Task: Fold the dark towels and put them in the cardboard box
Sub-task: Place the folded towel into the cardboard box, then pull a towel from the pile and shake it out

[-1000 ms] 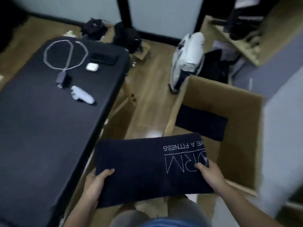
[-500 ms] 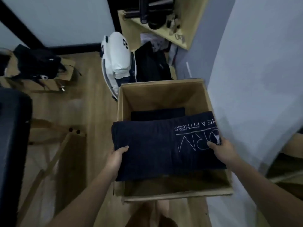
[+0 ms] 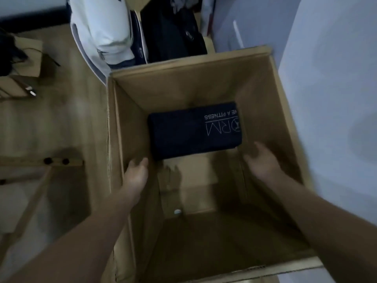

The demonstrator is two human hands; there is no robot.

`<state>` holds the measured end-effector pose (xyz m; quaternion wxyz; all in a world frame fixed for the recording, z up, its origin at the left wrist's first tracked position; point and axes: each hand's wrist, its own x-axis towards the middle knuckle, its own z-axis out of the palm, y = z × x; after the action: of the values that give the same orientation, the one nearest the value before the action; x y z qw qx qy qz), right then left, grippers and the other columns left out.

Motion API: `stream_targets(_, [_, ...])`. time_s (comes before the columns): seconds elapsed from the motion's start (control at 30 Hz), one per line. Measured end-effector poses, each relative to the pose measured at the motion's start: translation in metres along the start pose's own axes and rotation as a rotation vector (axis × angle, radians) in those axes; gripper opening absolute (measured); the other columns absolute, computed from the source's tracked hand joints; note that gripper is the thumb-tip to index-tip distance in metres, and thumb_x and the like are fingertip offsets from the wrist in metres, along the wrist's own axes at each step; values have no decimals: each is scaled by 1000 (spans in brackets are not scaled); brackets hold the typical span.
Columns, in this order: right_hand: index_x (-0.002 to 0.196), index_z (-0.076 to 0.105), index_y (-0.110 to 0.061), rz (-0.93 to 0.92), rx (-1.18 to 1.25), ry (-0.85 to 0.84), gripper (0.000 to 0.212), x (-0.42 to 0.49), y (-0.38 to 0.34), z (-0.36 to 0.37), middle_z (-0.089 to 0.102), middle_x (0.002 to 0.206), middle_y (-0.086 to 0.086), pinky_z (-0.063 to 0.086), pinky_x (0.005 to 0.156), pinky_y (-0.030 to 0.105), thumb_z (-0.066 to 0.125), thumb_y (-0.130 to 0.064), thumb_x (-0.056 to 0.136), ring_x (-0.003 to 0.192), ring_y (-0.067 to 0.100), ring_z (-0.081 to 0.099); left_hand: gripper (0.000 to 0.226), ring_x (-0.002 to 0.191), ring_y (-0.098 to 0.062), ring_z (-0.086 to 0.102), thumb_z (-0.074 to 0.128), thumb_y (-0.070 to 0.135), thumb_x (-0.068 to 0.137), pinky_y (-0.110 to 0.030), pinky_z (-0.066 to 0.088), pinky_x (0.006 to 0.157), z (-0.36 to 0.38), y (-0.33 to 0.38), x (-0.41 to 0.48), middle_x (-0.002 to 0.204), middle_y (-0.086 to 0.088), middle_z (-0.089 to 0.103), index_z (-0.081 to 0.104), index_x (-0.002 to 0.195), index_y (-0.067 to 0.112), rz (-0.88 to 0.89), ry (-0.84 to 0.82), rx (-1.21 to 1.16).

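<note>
Inside the cardboard box (image 3: 183, 82) a folded dark towel (image 3: 193, 131) lies flat, so this one is done. Left hand (image 3: 137, 170) and right hand (image 3: 263, 160) hover empty, fingers loose. More towels unseen.

Head view looks steeply down into cardboard box (image 3: 183, 82).

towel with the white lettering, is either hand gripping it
No, the towel lies flat on the floor of the cardboard box, and the left hand and right hand are open beside it, gripping nothing.
</note>
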<state>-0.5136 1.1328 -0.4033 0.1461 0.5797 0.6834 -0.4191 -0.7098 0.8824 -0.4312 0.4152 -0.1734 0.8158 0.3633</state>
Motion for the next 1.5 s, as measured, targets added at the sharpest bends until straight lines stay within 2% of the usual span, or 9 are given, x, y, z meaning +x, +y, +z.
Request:
stream_targets(0.17, [150, 35, -23, -38, -63, -133, 56, -80, 16, -3, 47, 148, 2, 38, 112, 37, 55, -26, 98, 134, 21, 45, 47, 130, -26, 49, 45, 46, 101, -46, 38, 110, -24, -30, -75, 145, -4, 49, 44, 144, 27, 8, -105, 11])
stream_targets(0.53, [154, 29, -25, -415, -61, -185, 61, -158, -118, -68, 35, 156, -2, 34, 110, 34, 49, -45, 100, 142, 21, 36, 53, 141, -15, 38, 41, 49, 102, -27, 28, 109, -56, 66, -206, 151, 5, 44, 42, 148, 23, 319, -157, -163])
stream_targets(0.63, [154, 29, -31, -474, -96, -361, 62, -182, -149, -58, 35, 156, -6, 36, 110, 37, 47, -52, 99, 141, 19, 37, 57, 137, -14, 44, 41, 54, 100, -38, 29, 117, -96, 50, -248, 147, 3, 50, 49, 145, 20, 306, -65, -303])
stream_targets(0.73, [150, 36, -35, -570, -113, -489, 59, -223, -177, -40, 41, 152, -10, 37, 104, 33, 47, -57, 96, 137, 15, 41, 50, 128, -11, 53, 36, 54, 101, -39, 36, 112, -141, 12, -305, 136, 5, 60, 57, 135, 24, 277, 68, -473])
stream_targets(0.83, [150, 35, -36, -677, -205, -597, 61, -283, -201, -15, 37, 155, -8, 34, 106, 35, 41, -62, 96, 141, 19, 37, 43, 126, -3, 52, 36, 55, 101, -28, 35, 106, -179, -25, -355, 131, 15, 61, 63, 126, 31, 267, 275, -519])
stream_targets(1.0, [155, 25, -31, -1269, -628, -745, 64, -419, -232, 46, 20, 163, -4, 17, 120, 40, 39, -56, 99, 151, 16, 15, 57, 150, -10, 18, 44, 54, 99, -34, 13, 124, -231, -122, -443, 160, 7, 28, 41, 149, 27, 215, 725, -224])
stream_targets(1.23, [157, 11, -34, -2064, -1120, -574, 62, -583, -178, 128, 3, 166, 1, 3, 122, 51, 20, -58, 100, 152, 19, -7, 64, 153, -15, 0, 41, 57, 98, -51, 4, 122, -213, -322, -560, 166, 6, 11, 27, 155, 33, -177, 1065, -281])
stream_targets(1.33, [157, 7, -36, -2228, -1201, -620, 61, -651, -124, 157, -2, 166, 0, 0, 122, 50, 17, -58, 100, 152, 18, -11, 63, 153, -14, -1, 42, 56, 98, -52, 6, 123, -197, -385, -595, 166, 6, 11, 27, 154, 32, -213, 1172, -369])
stream_targets(1.5, [157, 8, -37, -2262, -1275, -727, 61, -723, -39, 190, -4, 166, -3, -1, 123, 48, 20, -57, 101, 152, 15, -12, 62, 153, -13, 2, 39, 56, 99, -52, 11, 122, -188, -475, -631, 165, 8, 12, 25, 155, 33, -280, 1191, -616])
